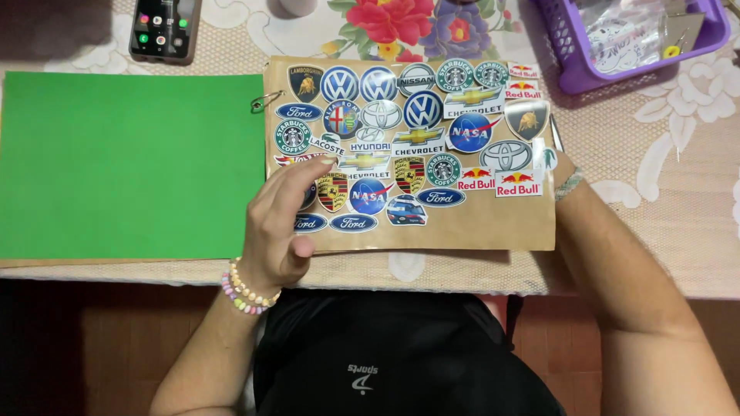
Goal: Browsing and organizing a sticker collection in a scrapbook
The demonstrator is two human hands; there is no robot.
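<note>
Right hand point(561, 166) hidden behind sticker-covered page point(478, 227)

Left hand point(287, 219) flat, fingers extended

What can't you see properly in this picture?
- Right hand, head view: mostly hidden behind the brown sticker page.
- Stickers beneath the left hand: covered by its fingers.
- Phone and purple basket: cut off by the top edge.
- Basket contents: too blurred to tell.
</note>
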